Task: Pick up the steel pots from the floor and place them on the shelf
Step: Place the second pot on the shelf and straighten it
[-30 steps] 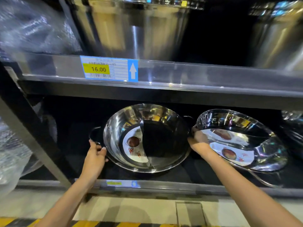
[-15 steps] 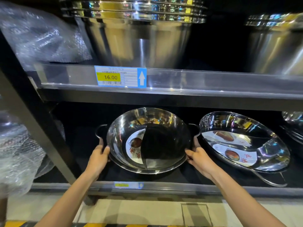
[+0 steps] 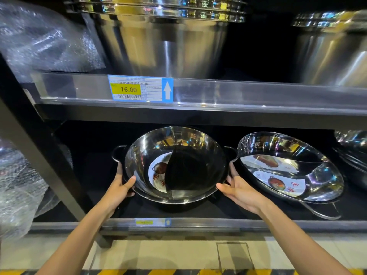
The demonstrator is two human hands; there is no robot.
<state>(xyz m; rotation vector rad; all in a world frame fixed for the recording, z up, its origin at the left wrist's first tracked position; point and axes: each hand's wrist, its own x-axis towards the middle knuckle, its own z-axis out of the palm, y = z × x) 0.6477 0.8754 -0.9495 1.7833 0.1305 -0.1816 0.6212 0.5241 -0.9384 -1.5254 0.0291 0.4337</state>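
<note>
A shiny steel pot [image 3: 178, 143] with a centre divider and two dark loop handles rests on the bottom shelf [image 3: 218, 223], tilted with its inside facing me. My left hand [image 3: 119, 187] grips its lower left rim, thumb on the front and fingers behind. At the lower right rim, my right hand [image 3: 240, 191] is spread flat with the palm turned to the pot, its fingertips at the edge. A second steel pot [image 3: 288, 155] with a paper label inside leans just to the right.
The upper shelf [image 3: 238, 94] carries a 16.00 price label [image 3: 139, 89] and large stacked steel pots [image 3: 164, 42]; another stands at the right [image 3: 333, 52]. Bubble-wrapped goods [image 3: 17, 185] sit left of the slanted black shelf post [image 3: 39, 155]. Tiled floor [image 3: 158, 253] lies below.
Both hands have slid down from the pot's handles to its lower rim. My right hand has opened out flat. The pot stays on the bottom shelf.
</note>
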